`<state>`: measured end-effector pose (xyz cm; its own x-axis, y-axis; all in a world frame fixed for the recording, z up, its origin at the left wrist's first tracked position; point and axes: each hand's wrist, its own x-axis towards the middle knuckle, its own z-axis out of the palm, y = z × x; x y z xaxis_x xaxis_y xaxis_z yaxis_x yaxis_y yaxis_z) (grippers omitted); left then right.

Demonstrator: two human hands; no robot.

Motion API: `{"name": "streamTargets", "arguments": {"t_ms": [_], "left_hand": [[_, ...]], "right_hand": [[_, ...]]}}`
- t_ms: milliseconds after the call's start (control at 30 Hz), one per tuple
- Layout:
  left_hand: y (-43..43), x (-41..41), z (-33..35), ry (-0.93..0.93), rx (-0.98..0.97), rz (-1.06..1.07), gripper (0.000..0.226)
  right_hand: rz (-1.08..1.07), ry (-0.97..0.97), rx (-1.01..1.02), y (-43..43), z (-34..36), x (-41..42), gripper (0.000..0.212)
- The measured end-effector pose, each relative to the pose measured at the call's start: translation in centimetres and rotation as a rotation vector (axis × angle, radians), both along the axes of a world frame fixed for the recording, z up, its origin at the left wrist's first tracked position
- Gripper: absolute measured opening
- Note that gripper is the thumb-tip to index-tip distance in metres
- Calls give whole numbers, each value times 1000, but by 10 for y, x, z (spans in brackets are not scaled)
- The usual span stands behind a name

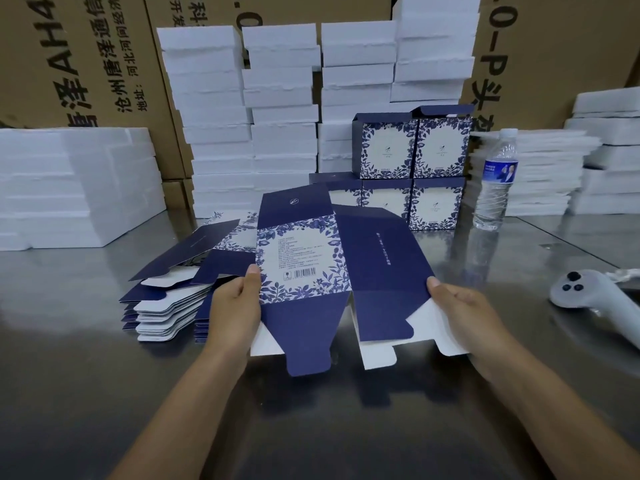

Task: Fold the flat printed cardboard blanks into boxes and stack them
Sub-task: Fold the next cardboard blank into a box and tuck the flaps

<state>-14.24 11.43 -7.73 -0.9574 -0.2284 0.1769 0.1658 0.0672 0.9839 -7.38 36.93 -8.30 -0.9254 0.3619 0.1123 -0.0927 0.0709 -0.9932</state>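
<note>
Bright overhd light, glare on table (pixel 104 393); edges warped, slightly soft.

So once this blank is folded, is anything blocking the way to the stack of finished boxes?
Nothing visible. The blank, held by the left hand and right hand, sits right before the finished boxes; the water bottle stands off to their right.

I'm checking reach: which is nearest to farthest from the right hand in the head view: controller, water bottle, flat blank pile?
1. Controller, on the table just right of the right hand.
2. Water bottle, behind and slightly right.
3. Flat blank pile, far left, beyond the left hand.
</note>
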Motion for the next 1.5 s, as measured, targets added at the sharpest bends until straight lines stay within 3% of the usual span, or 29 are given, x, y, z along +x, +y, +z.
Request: {"name": "streamTargets", "arguments": {"t_ms": [133,333,500,633,733,800,900,1000,1133,1333,1500], "left_hand": [[5,3,5,-63,-39,-71,46],[2,5,1,54,-125,-75,48],[1,1,-1,41,-131,-101,48],[4,5,4,-61,0,-169,39],[7,12,11,-113,211,-407,40],[10,15,11,-73,150,-514,46],[17,18,6,-5,-32,-589,41],[21,17,-3,60,-148,-624,35],[19,15,-9,109,-354,-650,83],[19,15,-13,142,-415,-709,96],[19,17,-12,171,-317,-696,77]], "right_hand": [[-73,2,-42,2,2,-1,40],[-90,-10,-30,1,2,-1,43],[-165,87,241,-2,-8,-9,15],[-64,75,457,-3,-14,-9,35],[25,33,499,-4,-15,-8,70],[113,38,488,-5,-15,-5,78],[181,21,528,-6,-15,-2,70],[67,32,656,-7,-14,-1,47],[-107,159,649,-10,-11,-2,13],[-188,139,628,-13,-9,-3,25],[-171,147,617,-14,-7,-2,24]]}}
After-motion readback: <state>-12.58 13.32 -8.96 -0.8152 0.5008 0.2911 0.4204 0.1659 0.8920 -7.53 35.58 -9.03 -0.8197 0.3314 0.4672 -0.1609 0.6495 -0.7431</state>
